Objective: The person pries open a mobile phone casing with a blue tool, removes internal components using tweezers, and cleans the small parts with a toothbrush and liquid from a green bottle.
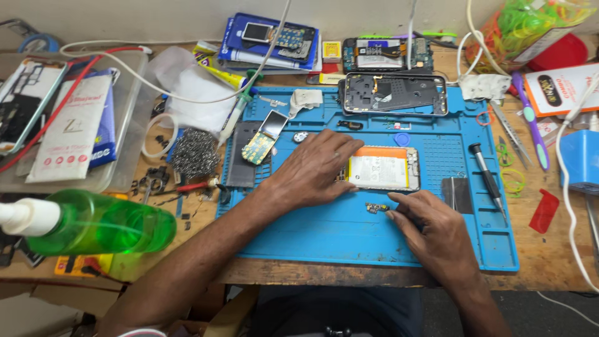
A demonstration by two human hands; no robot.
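Covering cluttered wooden bench (549,262): blue mat (324,231)

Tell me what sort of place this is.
Most likely a phone repair bench: an opened phone with its pale battery exposed lies on a blue rubber work mat, a black-handled screwdriver beside it, and another stripped phone frame behind.

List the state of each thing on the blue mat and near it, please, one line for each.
Opened phone: back off, battery showing, flat.
Left hand: resting on the opened phone's left edge.
Right hand: fingertips at small part.
Back frame: separate, inside up.
Screwdriver: lying unused.
Green bottle: lying on its side.
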